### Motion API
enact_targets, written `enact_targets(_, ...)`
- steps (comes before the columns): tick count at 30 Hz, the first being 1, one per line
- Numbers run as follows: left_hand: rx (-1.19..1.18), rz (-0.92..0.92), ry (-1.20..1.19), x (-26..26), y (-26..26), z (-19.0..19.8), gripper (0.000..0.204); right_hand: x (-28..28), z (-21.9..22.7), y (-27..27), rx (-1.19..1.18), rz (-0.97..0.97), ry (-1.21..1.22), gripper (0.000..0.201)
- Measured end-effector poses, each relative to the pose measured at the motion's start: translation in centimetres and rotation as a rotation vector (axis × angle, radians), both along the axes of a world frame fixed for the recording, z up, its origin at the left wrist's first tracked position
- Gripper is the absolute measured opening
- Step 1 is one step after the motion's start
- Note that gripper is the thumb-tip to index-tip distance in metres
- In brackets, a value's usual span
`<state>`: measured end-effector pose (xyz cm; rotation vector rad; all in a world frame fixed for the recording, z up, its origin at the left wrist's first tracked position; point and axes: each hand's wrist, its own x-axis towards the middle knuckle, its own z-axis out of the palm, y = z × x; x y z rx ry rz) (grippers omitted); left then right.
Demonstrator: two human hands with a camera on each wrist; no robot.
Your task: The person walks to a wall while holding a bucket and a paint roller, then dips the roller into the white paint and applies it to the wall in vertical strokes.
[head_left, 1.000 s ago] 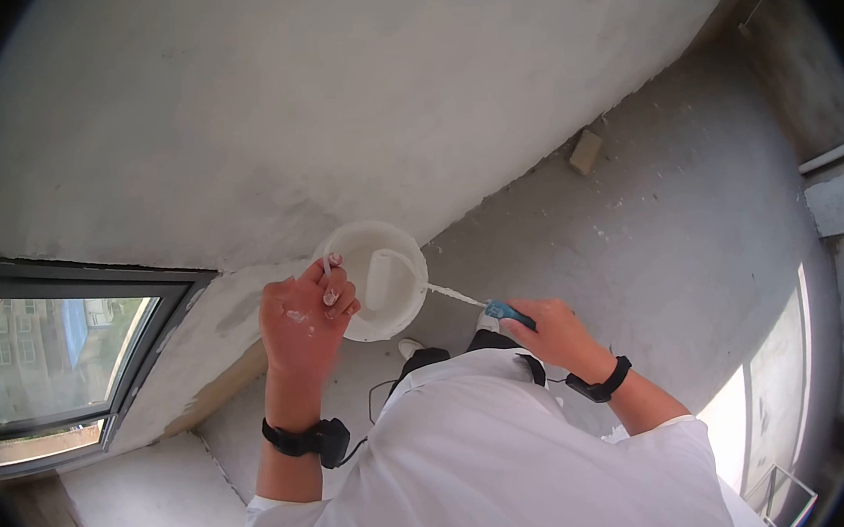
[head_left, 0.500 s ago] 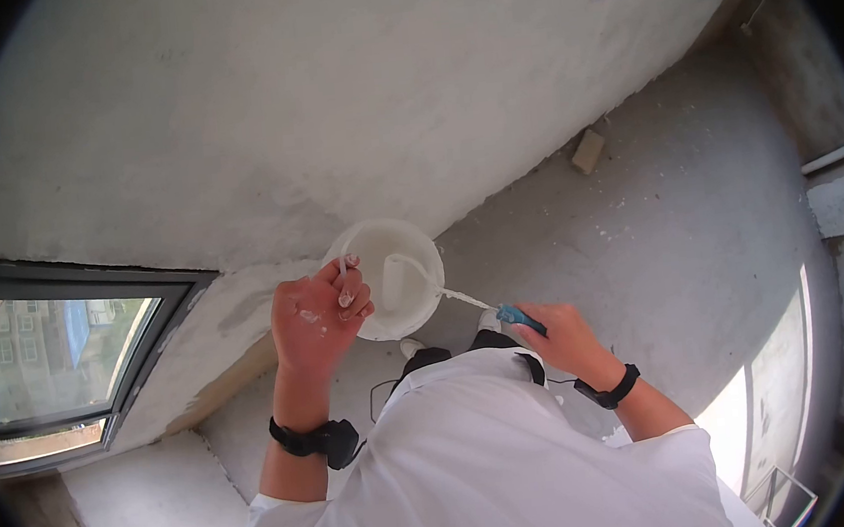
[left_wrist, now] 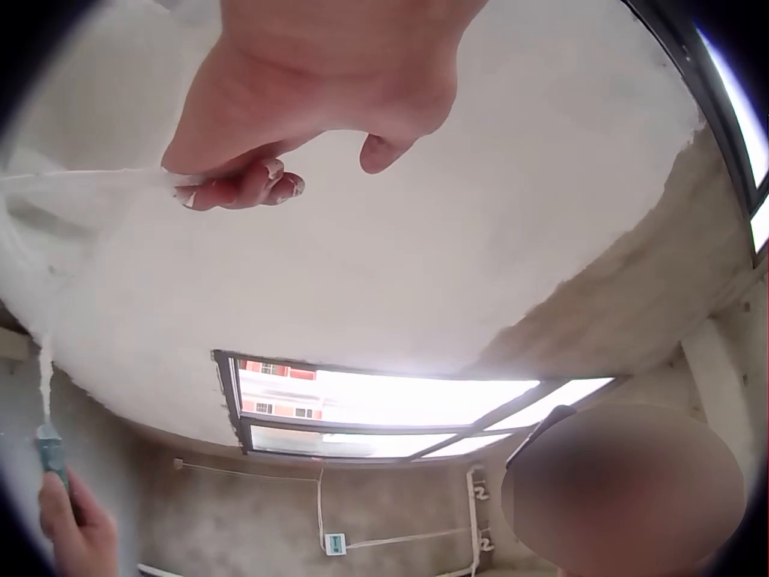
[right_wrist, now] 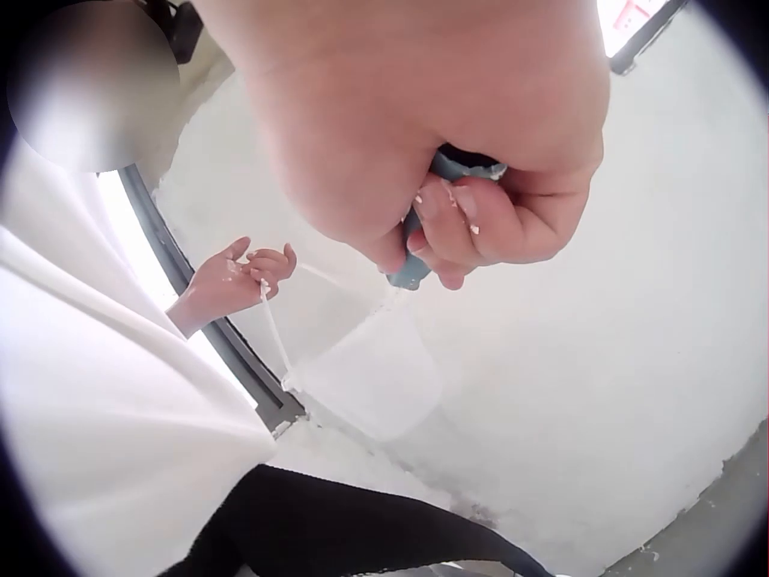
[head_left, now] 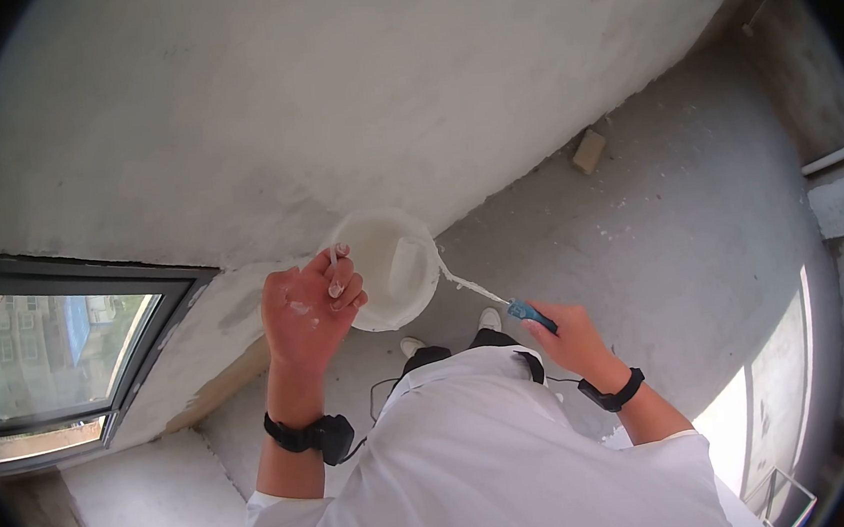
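Observation:
In the head view my left hand (head_left: pixel 308 312), with white smears on it, hooks curled fingers around the handle of a white bucket (head_left: pixel 389 324). The bucket hangs from that handle, tilted, as the right wrist view shows its side wall (right_wrist: pixel 382 391). My right hand (head_left: pixel 577 342) grips the blue handle (head_left: pixel 529 314) of a paint roller. Its rod (head_left: pixel 474 287), coated white, runs over the bucket's rim. Inside the bucket lies the white roller sleeve (head_left: pixel 410 262), against the right part of the inner wall. White flecks dot the right fingertips (right_wrist: pixel 474 228).
A pale plastered wall (head_left: pixel 228 110) rises close behind the bucket. Dark-framed windows (head_left: pixel 79 364) stand at left and far right. A brick-like block (head_left: pixel 589 151) lies on the grey floor (head_left: pixel 677 191) at the wall's foot. My shoes (head_left: pixel 490 320) are below.
The bucket shifted right, then slightly back and up with my left hand. The roller sleeve has moved right and up inside it, and my right hand has drifted slightly right.

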<state>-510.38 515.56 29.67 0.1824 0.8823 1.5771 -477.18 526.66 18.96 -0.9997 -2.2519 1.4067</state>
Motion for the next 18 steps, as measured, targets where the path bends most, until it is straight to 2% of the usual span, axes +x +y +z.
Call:
enact_targets(4, -0.024, 0.036, 0.055, 0.6, 0.2, 1.0, 0.049, 0.7, 0.6, -0.2, 0.005, -0.029, -0.009, 0.024)
enact_targets(13, 0.016, 0.009, 0.011, 0.4, 0.0, 0.7, 0.049, -0.3, 2.4, -0.7, 0.0, -0.025, 0.135, 0.025)
enact_targets(16, 0.03, -0.059, -0.058, 0.3, 0.4, -0.1, 0.049, -0.1, 0.5, -0.8, -0.032, -0.018, -0.002, 0.024)
enact_targets(18, -0.026, -0.034, 0.024, 1.1, 1.0, 0.1, 0.05, -0.2, 0.3, -0.6, -0.028, 0.0, -0.01, 0.024)
